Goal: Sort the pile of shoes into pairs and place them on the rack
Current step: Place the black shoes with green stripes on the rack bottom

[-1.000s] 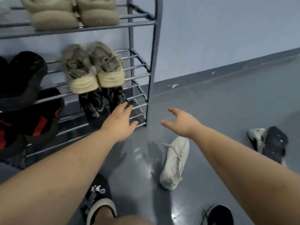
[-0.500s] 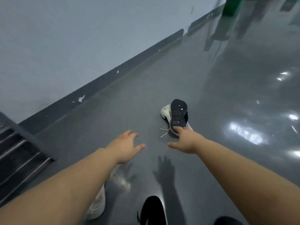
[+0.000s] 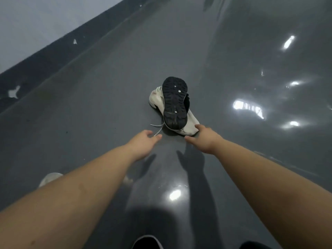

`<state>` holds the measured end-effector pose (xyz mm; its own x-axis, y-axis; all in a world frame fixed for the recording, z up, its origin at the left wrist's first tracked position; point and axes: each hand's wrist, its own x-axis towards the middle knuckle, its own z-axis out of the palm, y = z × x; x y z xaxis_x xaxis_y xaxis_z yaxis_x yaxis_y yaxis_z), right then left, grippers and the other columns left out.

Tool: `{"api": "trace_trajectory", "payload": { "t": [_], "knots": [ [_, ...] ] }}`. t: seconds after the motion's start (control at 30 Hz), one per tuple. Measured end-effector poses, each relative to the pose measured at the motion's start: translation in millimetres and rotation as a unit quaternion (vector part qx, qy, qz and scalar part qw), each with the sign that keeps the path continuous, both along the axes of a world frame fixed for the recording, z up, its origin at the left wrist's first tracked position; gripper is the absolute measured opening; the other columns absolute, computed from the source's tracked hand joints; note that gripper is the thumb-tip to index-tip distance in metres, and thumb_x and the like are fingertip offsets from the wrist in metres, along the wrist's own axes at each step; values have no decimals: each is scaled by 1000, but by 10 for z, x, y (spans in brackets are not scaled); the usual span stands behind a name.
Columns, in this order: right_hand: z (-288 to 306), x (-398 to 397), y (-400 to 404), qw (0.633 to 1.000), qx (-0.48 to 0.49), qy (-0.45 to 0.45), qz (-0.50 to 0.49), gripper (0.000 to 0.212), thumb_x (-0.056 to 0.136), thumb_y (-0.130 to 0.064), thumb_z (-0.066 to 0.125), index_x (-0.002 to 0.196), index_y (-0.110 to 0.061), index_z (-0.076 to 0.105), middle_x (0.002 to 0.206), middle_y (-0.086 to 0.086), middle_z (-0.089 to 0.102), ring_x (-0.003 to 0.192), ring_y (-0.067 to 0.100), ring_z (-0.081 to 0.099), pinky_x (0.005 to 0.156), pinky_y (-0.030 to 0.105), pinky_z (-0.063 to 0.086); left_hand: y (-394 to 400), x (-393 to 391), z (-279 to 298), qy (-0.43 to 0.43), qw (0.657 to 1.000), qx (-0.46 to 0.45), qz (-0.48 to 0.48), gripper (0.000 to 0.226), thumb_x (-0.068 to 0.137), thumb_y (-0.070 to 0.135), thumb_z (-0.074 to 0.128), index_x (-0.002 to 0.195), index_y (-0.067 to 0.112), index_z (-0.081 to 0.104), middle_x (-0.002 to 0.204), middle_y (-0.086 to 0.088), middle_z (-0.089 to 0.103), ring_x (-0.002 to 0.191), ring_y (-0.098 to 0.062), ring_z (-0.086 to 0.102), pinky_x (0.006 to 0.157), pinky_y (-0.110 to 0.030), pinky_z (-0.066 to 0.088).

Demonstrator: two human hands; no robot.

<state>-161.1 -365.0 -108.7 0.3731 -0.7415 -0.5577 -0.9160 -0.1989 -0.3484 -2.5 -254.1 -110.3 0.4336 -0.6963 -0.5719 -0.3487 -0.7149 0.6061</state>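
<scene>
On the grey floor ahead lies a white shoe (image 3: 190, 125) with loose laces. A black shoe (image 3: 174, 102) rests on top of it, upside down, its dark sole facing me. My right hand (image 3: 203, 138) is open, its fingers at the near end of the white shoe, just touching it. My left hand (image 3: 145, 143) is open with fingers spread, hovering beside the white lace end, a little left of the two shoes. Part of another white shoe (image 3: 50, 177) peeks out behind my left forearm. The rack is out of view.
A pale wall with a dark skirting board (image 3: 53, 56) runs diagonally along the left. The glossy grey floor (image 3: 251, 159) reflects ceiling lights on the right. Two dark shapes, one (image 3: 148, 242) with a pale rim, show at the bottom edge.
My view has swung away from the rack to the floor. Both hands have moved forward to the stacked white and black shoes, which now lie closer.
</scene>
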Motion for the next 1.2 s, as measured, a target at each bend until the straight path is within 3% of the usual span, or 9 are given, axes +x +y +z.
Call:
{"api": "trace_trajectory", "payload": {
  "t": [0.2,0.3,0.5,0.63,0.77,0.87,0.97,1.1,1.2],
  "knots": [
    [-393,61,-341,994,3,-54,-98,74,93,-41,49,151,-13,12,155,12,25,137,32,35,107,37,34,-525,55,-458,117,987,-30,110,56,91,43,52,138,13,46,142,-16,47,129,-32,47,107,-38,40],
    [-465,119,-447,986,29,-84,-143,68,97,-33,45,151,-8,12,155,12,27,138,30,35,107,33,33,-743,42,-555,186,964,-43,186,62,92,41,53,145,15,34,143,-8,45,123,-27,51,88,-30,46],
    [-623,189,-466,961,30,-144,-234,46,92,-21,55,132,1,48,133,17,54,122,33,51,100,34,40,-1037,-64,-678,254,930,-71,256,49,94,29,54,136,5,46,134,-11,55,118,-26,56,94,-33,47],
    [-761,274,-380,919,88,-205,-325,27,80,-4,65,106,0,68,109,20,69,98,32,65,94,44,52,-996,-47,-709,271,911,-111,291,41,93,21,56,130,3,51,133,-12,56,111,-24,58,83,-27,47],
    [-830,353,-161,852,144,-266,-428,32,78,11,55,106,2,68,100,12,68,88,30,63,89,45,55,-711,47,-589,295,899,-128,298,37,96,12,50,130,-3,49,132,-16,56,119,-27,56,89,-31,48],
    [-793,332,129,818,169,-297,-462,38,81,15,51,115,2,63,96,13,61,85,28,58,82,37,55,-379,125,-445,303,895,-137,298,36,96,7,47,130,-7,46,125,-18,57,104,-24,56,89,-33,47],
    [-721,311,554,800,183,-306,-482,42,81,15,52,120,1,60,97,14,60,86,27,58,75,30,53,58,138,-341,296,893,-128,315,41,96,5,48,134,-8,42,124,-20,57,101,-24,55,87,-33,47],
    [-646,253,1310,772,201,-303,-522,47,81,15,53,126,2,56,118,21,63,91,30,61,71,30,54,813,-43,-247,321,874,-106,349,34,97,3,45,129,-8,46,94,-9,61,91,-21,57,89,-33,46],
    [-568,86,1839,769,207,-287,-533,43,81,15,54,122,3,58,117,22,63,88,30,60,69,31,54,1436,-222,-215,337,855,-90,383,37,96,2,45,131,-10,44,109,-18,58,101,-26,54,95,-38,45]
  ]
}}
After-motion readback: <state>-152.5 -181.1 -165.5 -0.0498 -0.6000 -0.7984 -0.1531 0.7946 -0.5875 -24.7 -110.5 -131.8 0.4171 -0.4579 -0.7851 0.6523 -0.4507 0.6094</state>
